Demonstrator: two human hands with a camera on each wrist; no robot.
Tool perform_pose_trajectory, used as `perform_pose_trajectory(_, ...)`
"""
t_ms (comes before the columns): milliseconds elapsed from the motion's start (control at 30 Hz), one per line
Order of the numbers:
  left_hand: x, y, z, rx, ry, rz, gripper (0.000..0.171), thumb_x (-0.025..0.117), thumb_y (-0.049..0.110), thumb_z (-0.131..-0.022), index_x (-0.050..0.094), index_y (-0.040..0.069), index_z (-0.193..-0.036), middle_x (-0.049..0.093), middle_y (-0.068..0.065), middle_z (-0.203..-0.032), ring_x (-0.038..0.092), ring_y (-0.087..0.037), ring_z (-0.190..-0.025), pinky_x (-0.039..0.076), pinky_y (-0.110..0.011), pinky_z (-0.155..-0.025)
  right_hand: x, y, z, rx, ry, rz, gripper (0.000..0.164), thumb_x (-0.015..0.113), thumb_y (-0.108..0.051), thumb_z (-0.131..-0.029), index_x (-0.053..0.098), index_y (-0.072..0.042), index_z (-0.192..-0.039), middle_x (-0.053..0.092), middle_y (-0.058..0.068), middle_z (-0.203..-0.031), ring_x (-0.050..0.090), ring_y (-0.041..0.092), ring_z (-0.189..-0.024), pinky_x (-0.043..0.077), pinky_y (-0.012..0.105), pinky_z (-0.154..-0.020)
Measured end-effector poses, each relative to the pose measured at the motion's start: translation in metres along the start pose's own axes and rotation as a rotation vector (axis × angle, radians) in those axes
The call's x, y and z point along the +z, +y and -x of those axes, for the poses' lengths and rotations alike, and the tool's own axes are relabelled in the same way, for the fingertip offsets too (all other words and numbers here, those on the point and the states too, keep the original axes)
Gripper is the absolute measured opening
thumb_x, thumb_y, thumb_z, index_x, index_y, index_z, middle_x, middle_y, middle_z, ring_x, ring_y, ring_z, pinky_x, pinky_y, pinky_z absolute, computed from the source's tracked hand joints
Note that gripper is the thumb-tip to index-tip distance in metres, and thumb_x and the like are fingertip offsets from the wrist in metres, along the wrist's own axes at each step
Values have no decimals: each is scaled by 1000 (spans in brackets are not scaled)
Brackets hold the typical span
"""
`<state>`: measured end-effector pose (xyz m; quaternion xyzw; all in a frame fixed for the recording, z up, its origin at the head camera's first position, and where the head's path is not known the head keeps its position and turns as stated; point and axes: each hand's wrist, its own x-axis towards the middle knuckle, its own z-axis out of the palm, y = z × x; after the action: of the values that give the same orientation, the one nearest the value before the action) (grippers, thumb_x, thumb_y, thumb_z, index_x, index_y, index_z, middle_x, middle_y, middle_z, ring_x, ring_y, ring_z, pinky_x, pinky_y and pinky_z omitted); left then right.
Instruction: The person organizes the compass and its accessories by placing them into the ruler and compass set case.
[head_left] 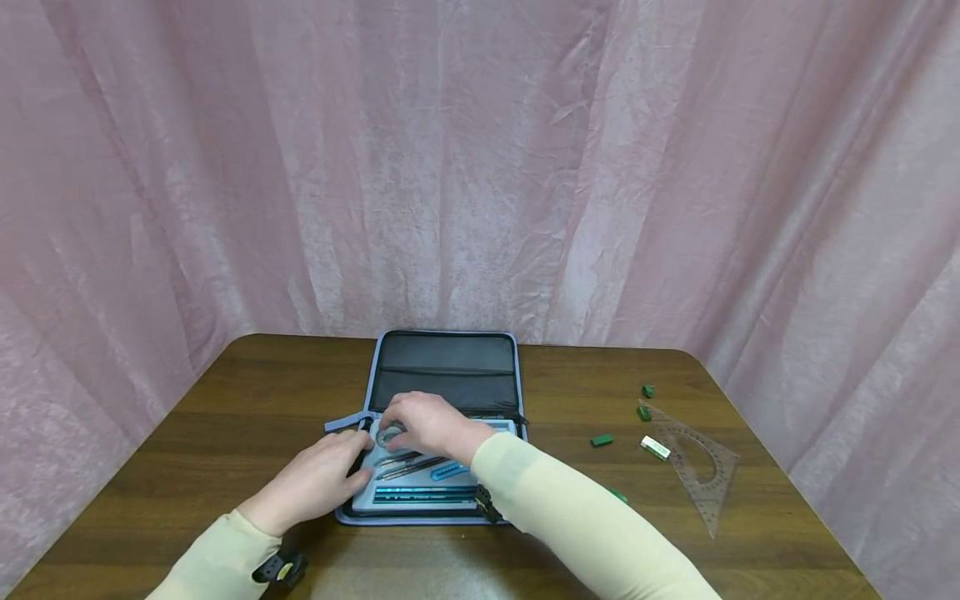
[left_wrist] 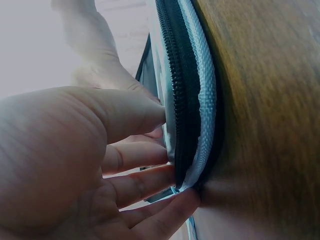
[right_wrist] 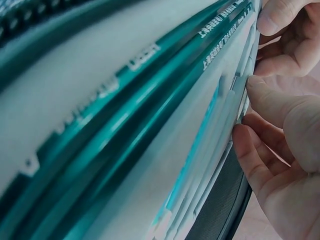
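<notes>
An unzipped pencil case (head_left: 442, 521) lies with its lid (head_left: 450, 367) folded back; a pale tray (head_left: 360, 502) fills its base. My right hand (head_left: 431, 425) reaches over the tray's far left part, thumb and fingertips pinching a round translucent item (head_left: 388, 435), partly hidden by the hand. My left hand (head_left: 315, 479) rests along the case's left edge, thumb at the tray (left_wrist: 167, 131) and fingers fairly straight near the corner and zipper (left_wrist: 175, 75). In the tray lie dark teal pencils (head_left: 424, 490), slim metal drawing tools (head_left: 411, 468) and a bright blue item (head_left: 448, 471).
On the table (head_left: 570, 533) to the right lie a clear set square (head_left: 686, 467), a white-and-green eraser (head_left: 656, 447) and several small green pieces (head_left: 602, 440). A lilac strap (head_left: 345, 422) sticks out at the case's left. Pink curtains (head_left: 480, 167) hang behind the table.
</notes>
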<state>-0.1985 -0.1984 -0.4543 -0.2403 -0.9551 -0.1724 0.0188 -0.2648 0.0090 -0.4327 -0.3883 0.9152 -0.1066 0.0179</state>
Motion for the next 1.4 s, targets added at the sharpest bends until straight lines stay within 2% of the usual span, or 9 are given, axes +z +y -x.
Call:
perform_pose_trajectory(300,0,0,0,-11,-4,2,28,84,19,-99,72,7,-121,72,-5,-115,67,-23,-104,59,-52,-92,2,2,0,-12,11,-15,32,84,-27,-102,80,-19,-133,72,-5,-133,65,9,-126,50,26,-109)
perform_pose_trajectory(800,1,-2,-1,-11,-4,0,28,84,19,-99,72,7,-121,71,-5,-115,66,-22,-103,58,-51,-91,-4,4,7,-28,-7,-41,37,83,-26,-103,77,-18,-139,71,-4,-137,64,8,-129,49,26,-111)
perform_pose_trajectory(1200,3,-3,0,-15,-5,-9,26,83,18,-99,72,8,-120,71,-5,-114,65,-22,-102,58,-50,-90,-15,23,25,22,30,-29,45,82,-32,-103,73,-18,-145,67,-4,-148,59,15,-141,47,34,-117)
perform_pose_trajectory(1400,4,-4,-1,-3,-5,-10,27,84,18,-99,72,8,-121,71,-4,-114,64,-21,-100,58,-49,-89,-24,38,45,45,40,6,49,83,-31,-103,71,-18,-148,63,-2,-157,51,20,-150,44,41,-121)
